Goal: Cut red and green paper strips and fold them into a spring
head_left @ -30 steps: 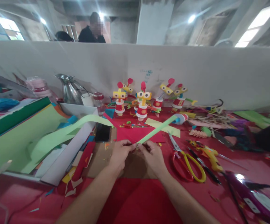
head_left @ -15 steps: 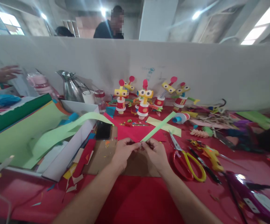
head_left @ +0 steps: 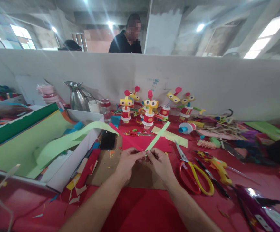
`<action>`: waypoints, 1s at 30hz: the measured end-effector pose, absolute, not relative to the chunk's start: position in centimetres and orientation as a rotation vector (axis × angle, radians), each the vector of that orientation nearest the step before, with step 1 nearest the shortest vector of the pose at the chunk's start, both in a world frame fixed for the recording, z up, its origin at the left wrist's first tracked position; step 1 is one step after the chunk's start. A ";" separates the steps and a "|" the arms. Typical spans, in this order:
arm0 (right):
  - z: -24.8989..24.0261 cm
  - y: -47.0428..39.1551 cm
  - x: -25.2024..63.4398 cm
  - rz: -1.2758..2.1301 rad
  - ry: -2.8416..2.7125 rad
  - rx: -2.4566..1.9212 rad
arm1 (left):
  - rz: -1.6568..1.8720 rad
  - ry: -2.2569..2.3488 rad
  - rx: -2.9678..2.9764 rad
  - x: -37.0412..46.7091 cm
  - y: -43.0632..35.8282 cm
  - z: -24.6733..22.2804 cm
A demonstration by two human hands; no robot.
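My left hand (head_left: 129,161) and my right hand (head_left: 159,162) meet above the brown board (head_left: 103,167), thumbs and fingers pinched close together. Between them they hold paper strips crossed in a V: a light green strip (head_left: 158,136) rises to the right, and a red strip (head_left: 115,129) slants up to the left. The joint lies mostly hidden by the fingertips. Behind the hands is a red paper sheet (head_left: 164,145). Open scissors (head_left: 190,170) with a red and a yellow handle rest right of my right hand.
A box (head_left: 69,167) of coloured paper stands at the left, a phone (head_left: 108,140) beside it. Paper-cup figures (head_left: 149,117) line the back near a steel jug (head_left: 76,96). At the right are a yellow glue gun (head_left: 220,170) and a purple device (head_left: 263,206). A person (head_left: 127,38) is behind the partition.
The free part of the green strip looks shorter, its tip lower and further left. The view has tilted up slightly. At far left, another person's hand has come down.
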State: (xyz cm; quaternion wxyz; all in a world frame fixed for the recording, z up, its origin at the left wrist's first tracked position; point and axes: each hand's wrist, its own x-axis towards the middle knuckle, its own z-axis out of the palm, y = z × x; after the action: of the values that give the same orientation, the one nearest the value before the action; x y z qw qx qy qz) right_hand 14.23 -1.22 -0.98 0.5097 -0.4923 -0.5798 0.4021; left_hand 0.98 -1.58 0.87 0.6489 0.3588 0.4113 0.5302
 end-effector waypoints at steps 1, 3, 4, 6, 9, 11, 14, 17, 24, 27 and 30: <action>-1.0 -1.3 14.2 0.982 -1.384 -1.183 | 1.203 0.941 0.810 1.0 -1.5 0.7; -0.8 -1.4 14.0 1.024 -1.339 -1.169 | 1.207 0.955 0.794 0.9 -1.4 0.4; -0.8 -1.4 13.9 1.053 -1.313 -1.153 | 1.214 0.959 0.784 0.9 -1.2 0.2; -0.7 -1.6 13.6 1.127 -1.280 -1.097 | 1.243 0.966 0.751 0.8 -1.0 -0.2; -0.8 -1.6 13.4 1.225 -1.270 -0.999 | 1.283 0.973 0.694 0.8 -0.8 -0.4; -1.0 -1.6 13.3 1.225 -1.276 -0.991 | 1.286 0.955 0.673 0.9 -0.8 -0.2; -1.2 -1.5 13.3 1.201 -1.278 -1.017 | 1.275 0.931 0.649 1.0 -1.0 0.4; -1.2 -1.5 13.3 1.218 -1.257 -1.005 | 1.257 0.965 0.594 1.0 -1.2 0.7; -0.1 -1.9 13.1 1.286 -1.098 -1.020 | 1.296 0.897 0.664 1.1 -0.7 -0.5; 0.0 -1.9 13.1 1.330 -0.998 -0.980 | 1.326 0.882 0.716 1.3 -0.6 -0.8; -0.1 -1.7 13.3 1.327 -0.973 -0.982 | 1.321 0.870 0.756 1.4 -0.8 -0.5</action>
State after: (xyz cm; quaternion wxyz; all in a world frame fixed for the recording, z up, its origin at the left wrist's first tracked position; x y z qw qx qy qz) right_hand 13.27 -1.72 -0.13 0.5753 -0.4192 -0.4154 0.5664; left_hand 1.40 -0.83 -0.46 0.6398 0.3314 0.3815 0.5791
